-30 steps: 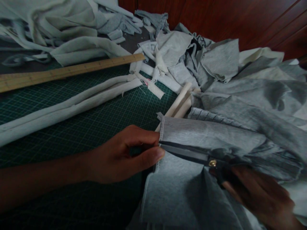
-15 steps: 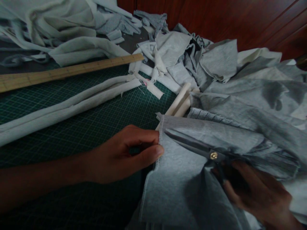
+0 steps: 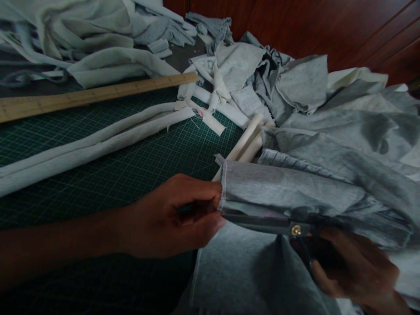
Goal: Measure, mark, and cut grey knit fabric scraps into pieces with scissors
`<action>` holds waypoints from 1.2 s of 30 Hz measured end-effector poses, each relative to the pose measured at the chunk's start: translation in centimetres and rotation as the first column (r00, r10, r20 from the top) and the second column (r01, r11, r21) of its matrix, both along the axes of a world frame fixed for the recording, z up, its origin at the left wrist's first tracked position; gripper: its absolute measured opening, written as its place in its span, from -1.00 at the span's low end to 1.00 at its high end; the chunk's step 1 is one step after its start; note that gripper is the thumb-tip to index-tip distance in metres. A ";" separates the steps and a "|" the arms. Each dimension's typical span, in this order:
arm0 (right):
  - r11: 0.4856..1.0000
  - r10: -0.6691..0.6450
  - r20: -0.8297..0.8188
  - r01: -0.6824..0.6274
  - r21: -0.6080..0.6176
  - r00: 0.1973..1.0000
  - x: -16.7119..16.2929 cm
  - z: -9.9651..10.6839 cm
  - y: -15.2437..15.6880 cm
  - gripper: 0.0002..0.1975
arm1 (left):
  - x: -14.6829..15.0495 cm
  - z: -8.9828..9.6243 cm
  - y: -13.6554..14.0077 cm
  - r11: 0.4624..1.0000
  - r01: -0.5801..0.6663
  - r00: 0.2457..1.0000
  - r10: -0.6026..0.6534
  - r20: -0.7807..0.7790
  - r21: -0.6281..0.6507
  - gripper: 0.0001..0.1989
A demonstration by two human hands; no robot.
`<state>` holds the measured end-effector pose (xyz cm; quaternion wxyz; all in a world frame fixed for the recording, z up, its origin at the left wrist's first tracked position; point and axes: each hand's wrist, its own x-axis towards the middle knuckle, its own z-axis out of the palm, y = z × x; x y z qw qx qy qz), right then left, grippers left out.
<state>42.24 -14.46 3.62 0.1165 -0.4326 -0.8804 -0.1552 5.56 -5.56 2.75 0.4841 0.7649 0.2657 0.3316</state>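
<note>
Between thumb and fingers, my left hand (image 3: 179, 214) pinches the stitched edge of a grey fabric piece (image 3: 262, 179). My right hand (image 3: 354, 262) grips a pair of scissors (image 3: 256, 223) by the dark handles, with a brass-coloured pivot screw. The blades lie close together, pointing left across the grey fabric, and their tips reach the edge right at my left fingertips. Part of the handles is hidden by my right fingers and shadow. Below the blades, more grey fabric (image 3: 236, 267) hangs down towards me.
A green gridded cutting mat (image 3: 141, 162) covers the table. Across it lie a long pale fabric strip (image 3: 98, 140) and a wooden ruler (image 3: 131, 89). Crumpled grey and white fabric pieces (image 3: 239, 61) are heaped at the back and right, against a reddish-brown wooden panel (image 3: 295, 26).
The scissors have swung down, so their tips moved from the upper fabric to the edge beside my left fingertips. My left hand keeps its pinch and has shifted only slightly.
</note>
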 end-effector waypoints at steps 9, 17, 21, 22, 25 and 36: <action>0.999 0.049 0.027 -0.049 0.012 0.998 -0.1 0.3 0.4 -0.93 | 0.0 -0.1 0.2 0.990 0.094 0.995 -0.096 -0.017 -0.101 -0.70; 0.985 0.170 0.128 -0.172 0.003 0.977 1.0 1.0 1.0 -0.89 | -0.1 0.0 0.2 0.996 0.078 0.997 -0.077 0.025 -0.053 -0.71; 0.988 0.151 0.096 -0.153 0.018 0.984 0.9 0.7 1.0 -0.89 | 0.0 -0.1 0.3 0.995 0.079 0.996 -0.077 0.033 -0.058 -0.71; 0.991 0.131 0.078 -0.133 0.018 0.988 0.7 0.7 1.0 -0.90 | 0.0 -0.1 0.3 0.995 0.082 0.996 -0.080 0.027 -0.058 -0.72; 0.998 0.056 0.038 -0.056 0.010 0.998 0.2 0.4 0.7 -0.91 | 0.1 -0.2 0.2 0.995 0.094 0.995 -0.092 0.035 -0.045 -0.74; 0.993 -0.038 0.013 0.036 0.112 0.999 -0.5 -0.2 0.0 -0.89 | -0.1 -0.2 0.2 0.996 0.079 0.996 -0.080 0.031 0.044 -0.68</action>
